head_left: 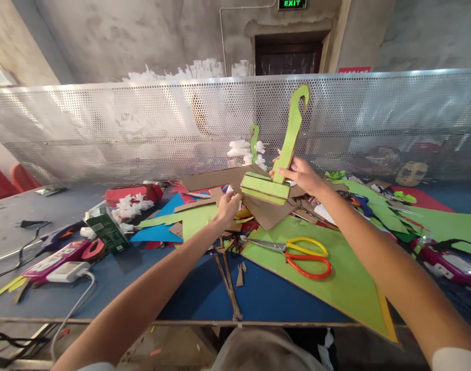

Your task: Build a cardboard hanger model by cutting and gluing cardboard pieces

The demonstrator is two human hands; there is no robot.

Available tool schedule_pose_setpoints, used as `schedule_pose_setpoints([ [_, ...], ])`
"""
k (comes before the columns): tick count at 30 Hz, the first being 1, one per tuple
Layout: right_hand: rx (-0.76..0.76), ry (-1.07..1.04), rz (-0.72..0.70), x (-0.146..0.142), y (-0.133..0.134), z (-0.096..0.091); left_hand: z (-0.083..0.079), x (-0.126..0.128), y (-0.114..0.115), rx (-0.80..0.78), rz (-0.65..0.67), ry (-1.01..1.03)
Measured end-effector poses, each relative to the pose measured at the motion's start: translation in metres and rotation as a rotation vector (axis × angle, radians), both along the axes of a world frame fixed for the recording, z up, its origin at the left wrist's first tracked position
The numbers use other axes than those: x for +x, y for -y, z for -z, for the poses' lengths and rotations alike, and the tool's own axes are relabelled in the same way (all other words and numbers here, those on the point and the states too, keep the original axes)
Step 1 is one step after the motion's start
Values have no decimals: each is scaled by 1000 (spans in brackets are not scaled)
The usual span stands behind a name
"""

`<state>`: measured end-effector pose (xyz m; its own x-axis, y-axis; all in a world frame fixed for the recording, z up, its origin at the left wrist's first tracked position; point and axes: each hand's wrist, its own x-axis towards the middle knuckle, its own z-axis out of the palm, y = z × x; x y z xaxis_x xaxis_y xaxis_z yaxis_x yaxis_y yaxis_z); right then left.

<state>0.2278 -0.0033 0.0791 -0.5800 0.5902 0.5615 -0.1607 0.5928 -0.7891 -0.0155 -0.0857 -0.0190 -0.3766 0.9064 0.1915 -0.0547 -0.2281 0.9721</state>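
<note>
My right hand (300,174) is closed round the lower stem of a green cardboard hook shape (291,126), lifted above the table. The stem rises from a flat, box-like green cardboard base (264,188) with brown edges and leans a little to the right. Left of that base, my left hand (229,207) pinches a small white piece (230,189), apart from the base; its exact kind is unclear. Scissors (289,252) with one yellow and one red handle lie open on a large green sheet (335,278) below my hands.
Cardboard and coloured paper scraps cover the middle of the blue table (196,299). Farther back stands a smaller green hook piece (254,141) among white flower-like bits. A dark green box (107,229), a white plug adapter (68,271) and cables lie left. A perforated metal screen (142,129) runs behind.
</note>
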Motion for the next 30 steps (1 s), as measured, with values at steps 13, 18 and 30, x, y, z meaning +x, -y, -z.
schedule_pose_setpoints([
  [13, 4, -63, -38, -8, -14, 8, 17, 16, 7, 1, -138, 357],
  [18, -16, -36, -99, -30, -30, 17, 14, 10, 7, -80, -126, 395],
  [30, -30, -6, -99, -37, -37, 35, 7, 3, 22, -225, -116, 211],
])
